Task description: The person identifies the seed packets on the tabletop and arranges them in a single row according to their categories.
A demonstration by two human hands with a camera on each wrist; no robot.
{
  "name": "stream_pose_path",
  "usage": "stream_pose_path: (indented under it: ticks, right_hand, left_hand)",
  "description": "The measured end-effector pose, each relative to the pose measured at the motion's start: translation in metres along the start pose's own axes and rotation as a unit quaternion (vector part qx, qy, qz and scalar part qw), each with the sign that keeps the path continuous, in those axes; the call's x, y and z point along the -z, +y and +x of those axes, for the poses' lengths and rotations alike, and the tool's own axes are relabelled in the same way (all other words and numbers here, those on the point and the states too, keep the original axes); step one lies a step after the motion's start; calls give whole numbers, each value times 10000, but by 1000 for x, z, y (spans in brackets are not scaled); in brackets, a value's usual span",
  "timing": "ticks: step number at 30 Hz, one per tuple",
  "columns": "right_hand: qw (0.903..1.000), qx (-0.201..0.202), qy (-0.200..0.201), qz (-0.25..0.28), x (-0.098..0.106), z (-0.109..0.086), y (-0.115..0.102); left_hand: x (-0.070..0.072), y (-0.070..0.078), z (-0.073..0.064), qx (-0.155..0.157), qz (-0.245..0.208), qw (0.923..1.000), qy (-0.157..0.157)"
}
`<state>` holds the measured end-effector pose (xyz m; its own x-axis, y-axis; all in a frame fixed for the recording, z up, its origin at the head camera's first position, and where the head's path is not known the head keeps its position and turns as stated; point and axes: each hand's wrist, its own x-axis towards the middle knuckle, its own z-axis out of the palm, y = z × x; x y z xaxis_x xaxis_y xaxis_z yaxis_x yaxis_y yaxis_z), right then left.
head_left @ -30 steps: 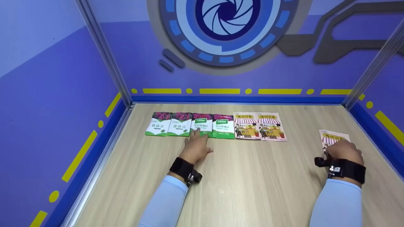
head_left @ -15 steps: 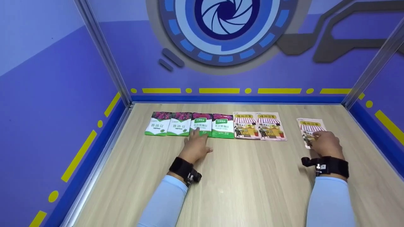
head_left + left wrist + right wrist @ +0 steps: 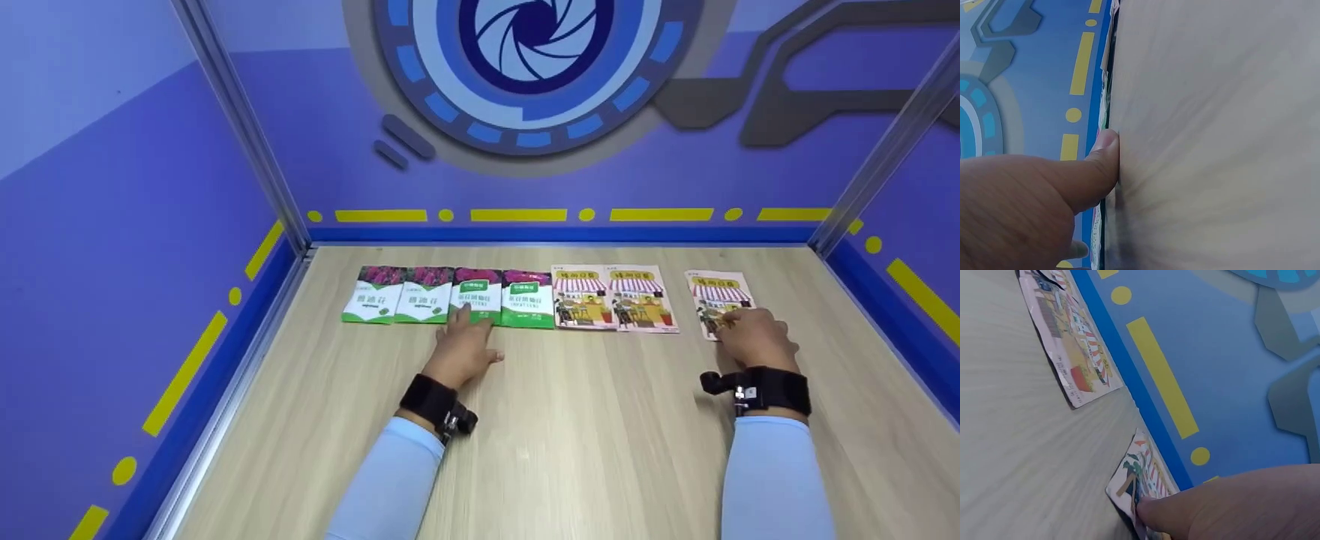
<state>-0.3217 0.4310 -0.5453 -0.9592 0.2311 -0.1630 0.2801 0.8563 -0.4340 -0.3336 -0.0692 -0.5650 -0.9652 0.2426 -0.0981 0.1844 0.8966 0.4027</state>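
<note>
A row of flat packets lies along the back of the table in the head view. Two white-and-green packets with purple flowers [image 3: 373, 296] are at the left, then two with pink flowers [image 3: 527, 300], then two pink packets with a striped awning [image 3: 641, 300]. My left hand [image 3: 459, 352] rests its fingertips on the lower part of the third packet. My right hand [image 3: 759, 339] pinches another pink awning packet [image 3: 712, 286], right of the row and apart from it. In the right wrist view this packet [image 3: 1143, 464] bends under the thumb.
The wooden table [image 3: 570, 435] meets a blue back wall [image 3: 525, 195] just behind the packets. Side walls stand left [image 3: 150, 262] and right [image 3: 930, 247]. A gap of bare tabletop separates the row from the packet in my right hand.
My right hand has moved left and toward the back wall, carrying the pink packet closer to the row. My left hand has stayed in place on its packet.
</note>
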Motion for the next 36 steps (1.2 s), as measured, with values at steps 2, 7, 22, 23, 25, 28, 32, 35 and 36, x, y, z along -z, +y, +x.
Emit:
stream_pose_path:
  ticks: [2, 7, 22, 23, 25, 28, 32, 35, 36]
  right_hand:
    - [10000, 26, -15, 12, -3, 2, -2]
    - [9999, 100, -78, -11, -13, 7, -8]
    - [9983, 454, -306, -200, -21, 15, -12]
    - [9983, 459, -301, -192, -21, 14, -12]
    - [9984, 458, -290, -179, -21, 13, -12]
    - [9982, 499, -257, -208, -22, 11, -14]
    - [9986, 441, -191, -211, -23, 11, -15]
    - [9990, 352, -201, -184, -23, 12, -16]
    - [9990, 336, -219, -183, -24, 12, -17]
  left_hand:
    - [0, 0, -1, 3, -90, 10000, -15]
    - [2, 0, -1, -34, -117, 9999, 57]
    - [1, -1, -1, -23, -144, 9998, 118]
    - [0, -1, -1, -32, -149, 9998, 134]
    - [0, -1, -1, -27, -145, 9998, 128]
    - [-1, 0, -1, 7, -108, 9999, 104]
    - [-1, 1, 1, 30, -49, 9999, 100]
    - [-1, 1, 1, 22, -52, 9999, 88]
    - [-1, 1, 2, 19, -70, 9999, 80]
